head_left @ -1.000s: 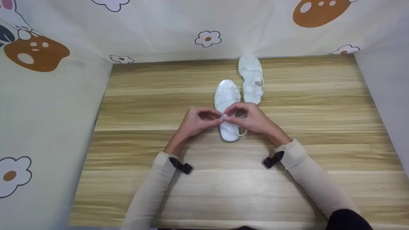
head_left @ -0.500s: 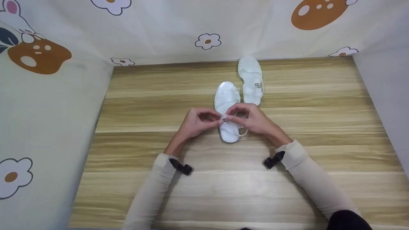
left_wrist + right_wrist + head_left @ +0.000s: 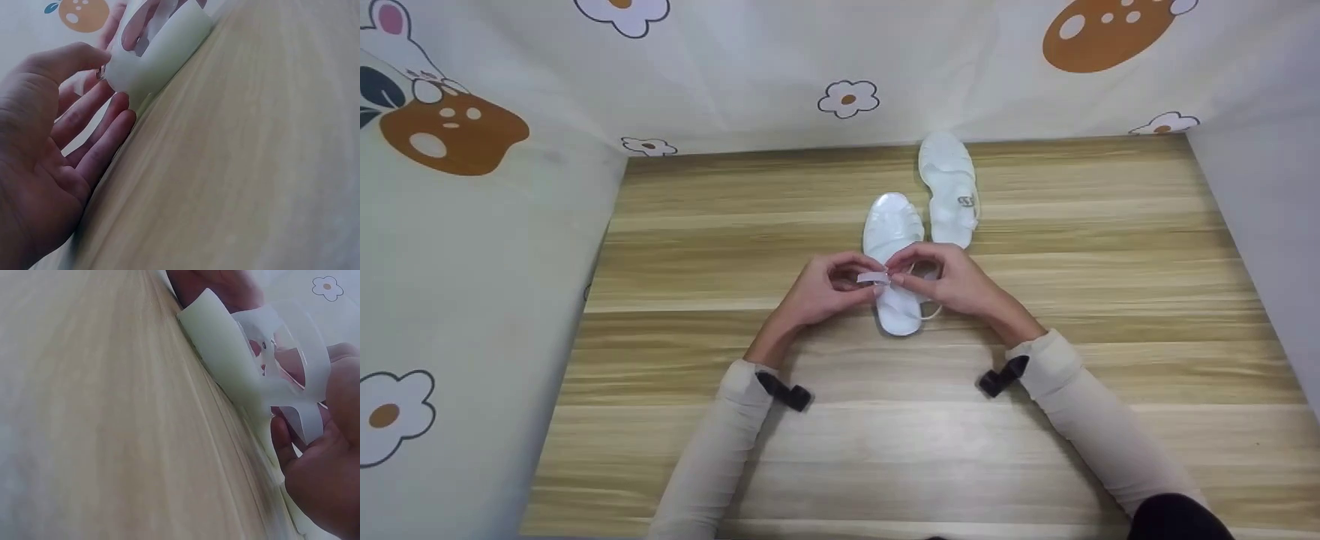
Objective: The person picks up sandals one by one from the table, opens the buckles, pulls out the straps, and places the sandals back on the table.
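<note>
Left hand (image 3: 826, 289) and right hand (image 3: 956, 279) pinch the near sandal's (image 3: 894, 225) strap (image 3: 873, 277), likely light, bendy, slick, best held near its end.

Left hand (image 3: 48, 140) at a white sandal (image 3: 160, 61) — wood-grain surface (image 3: 236, 157) beneath, orange fruit print (image 3: 94, 20) behind

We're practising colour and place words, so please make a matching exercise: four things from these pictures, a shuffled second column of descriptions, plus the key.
1. near sandal
2. far sandal
3. tabletop
4. left wrist camera

A. black, at the cuff of the left sleeve
B. white, toe end by the patterned backdrop
C. wood-grained, beneath both sandals
D. white, left hand and right hand at its strap

Pairs: 1-D, 2-B, 3-C, 4-A
</note>
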`<state>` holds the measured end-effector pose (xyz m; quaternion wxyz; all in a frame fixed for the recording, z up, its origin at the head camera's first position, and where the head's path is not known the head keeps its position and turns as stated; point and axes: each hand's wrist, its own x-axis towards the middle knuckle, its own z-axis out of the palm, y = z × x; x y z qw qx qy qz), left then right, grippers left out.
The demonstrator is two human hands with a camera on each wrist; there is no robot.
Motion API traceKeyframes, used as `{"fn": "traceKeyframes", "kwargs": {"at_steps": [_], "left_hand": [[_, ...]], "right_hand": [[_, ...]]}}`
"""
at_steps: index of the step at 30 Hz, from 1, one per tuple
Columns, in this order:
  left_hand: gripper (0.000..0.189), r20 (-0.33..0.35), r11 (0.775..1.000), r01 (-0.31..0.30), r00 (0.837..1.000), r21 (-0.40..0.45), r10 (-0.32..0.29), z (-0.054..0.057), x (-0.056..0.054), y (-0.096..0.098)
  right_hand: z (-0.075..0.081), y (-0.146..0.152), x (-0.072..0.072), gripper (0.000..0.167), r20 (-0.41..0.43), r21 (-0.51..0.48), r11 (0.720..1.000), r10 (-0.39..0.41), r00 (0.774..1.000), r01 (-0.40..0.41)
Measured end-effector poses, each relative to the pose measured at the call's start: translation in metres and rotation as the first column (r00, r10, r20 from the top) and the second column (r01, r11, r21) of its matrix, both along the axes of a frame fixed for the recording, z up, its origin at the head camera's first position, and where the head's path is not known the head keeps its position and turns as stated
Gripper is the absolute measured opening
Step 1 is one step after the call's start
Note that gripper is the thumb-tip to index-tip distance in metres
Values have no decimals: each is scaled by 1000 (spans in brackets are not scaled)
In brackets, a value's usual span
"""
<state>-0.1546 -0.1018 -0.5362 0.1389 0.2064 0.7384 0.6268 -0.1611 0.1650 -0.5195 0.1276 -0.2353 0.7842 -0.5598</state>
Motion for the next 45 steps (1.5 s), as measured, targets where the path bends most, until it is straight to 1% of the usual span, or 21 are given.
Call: {"fn": "traceKeyframes", "kwargs": {"at_steps": [2, 6, 9, 13, 16, 21, 27, 30, 33, 39, 45], "left_hand": [[32, 3, 1000, 3, 1000, -5, -3, -1, 0, 0], [31, -8, 1000, -16, 1000, -17, 15, -2, 1, 2], [30, -18, 999, -25, 1000, -31, 24, -2, 1, 3], [30, -24, 999, -31, 999, -39, 30, -2, 1, 4], [29, -60, 998, -51, 997, -39, 48, -2, 1, 3], [27, -135, 996, -83, 988, -20, 80, -2, 0, 5], [24, -157, 996, -93, 983, 7, 93, -2, 3, 7], [23, -146, 995, -96, 984, 29, 99, -2, 5, 8], [23, -134, 994, -102, 985, 40, 107, -1, 7, 8], [23, -141, 995, -99, 985, 23, 102, -1, 7, 8], [24, -127, 996, -80, 988, 29, 83, -1, 6, 8]], "right_hand": [[1, 0, 0, 17, -2, 19, 1000, -6, 1000, 6], [2, 0, 1, 17, -8, 48, 999, -17, 1000, 18], [3, 0, 2, 17, -43, 68, 997, -23, 999, 26], [4, -1, 1, 14, -110, 85, 996, -24, 994, 33], [4, -1, 1, 11, -129, 84, 996, -30, 991, 41], [5, -2, 2, 9, -109, 63, 996, -53, 993, 60], [2, -2, 3, 10, -84, 31, 996, -82, 993, 85], [1, -3, 4, 11, -79, 11, 996, -86, 993, 87], [-1, -2, 4, 11, -58, -14, 998, -68, 996, 67], [-5, 0, 1, 14, -1, -35, 999, -11, 1000, 11], [-6, 4, -1, 15, -4, -28, 999, 32, 999, -32]]}}
